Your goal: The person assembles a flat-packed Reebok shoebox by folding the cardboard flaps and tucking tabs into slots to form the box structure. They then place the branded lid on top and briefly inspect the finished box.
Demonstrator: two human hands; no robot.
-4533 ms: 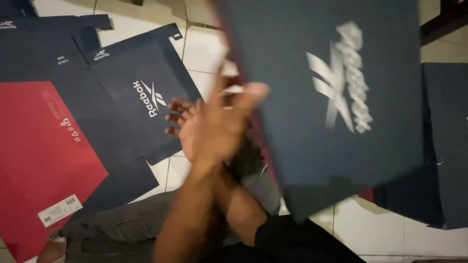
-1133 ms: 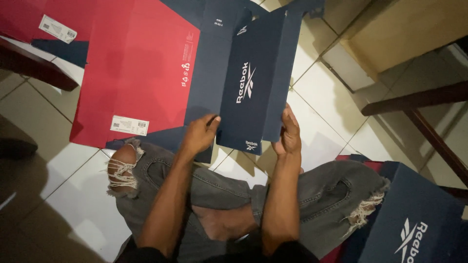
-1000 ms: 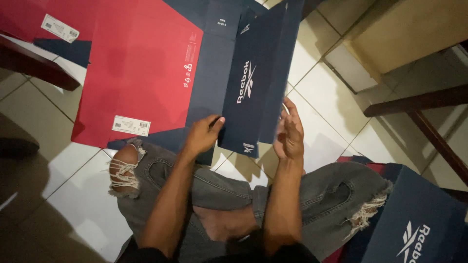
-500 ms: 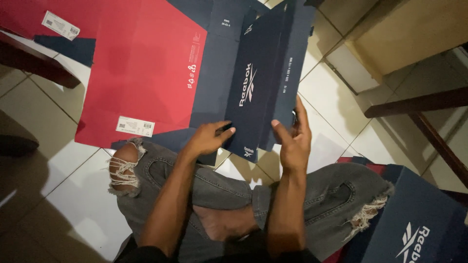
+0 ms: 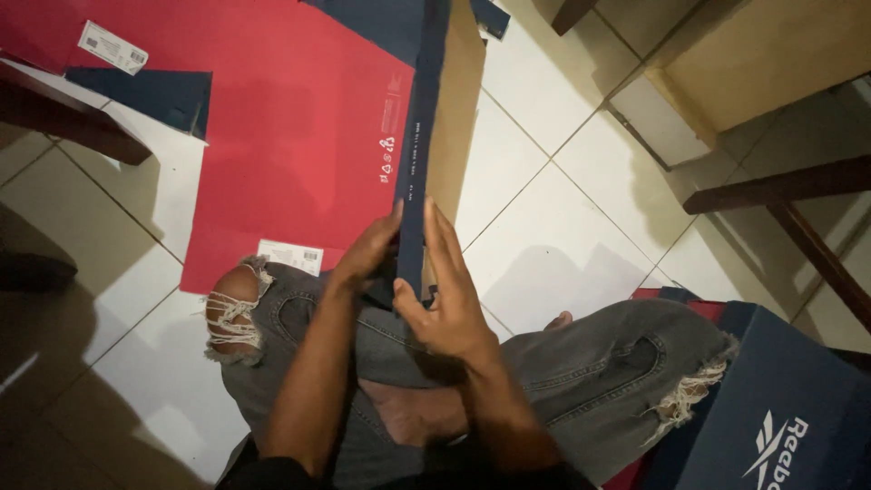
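A flat navy cardboard box blank (image 5: 423, 136) stands on edge above my lap, so I see its thin navy side and brown inner face. My left hand (image 5: 367, 252) presses against its left face near the lower end. My right hand (image 5: 445, 290) presses flat on its right face, fingers pointing up. Both hands squeeze the cardboard between them. Beneath it lies a large red flat box blank (image 5: 290, 127) on the tiled floor.
My crossed legs in ripped grey jeans (image 5: 562, 363) fill the lower middle. An assembled navy box (image 5: 780, 408) sits at the lower right. Wooden furniture legs (image 5: 798, 218) stand at the right, a dark wooden piece (image 5: 63, 118) at the left. White floor tiles (image 5: 562, 181) lie between.
The navy blank has been folded from a wide open panel to a thin edge-on sheet. My hands have closed in on both its sides. The view has shifted closer.
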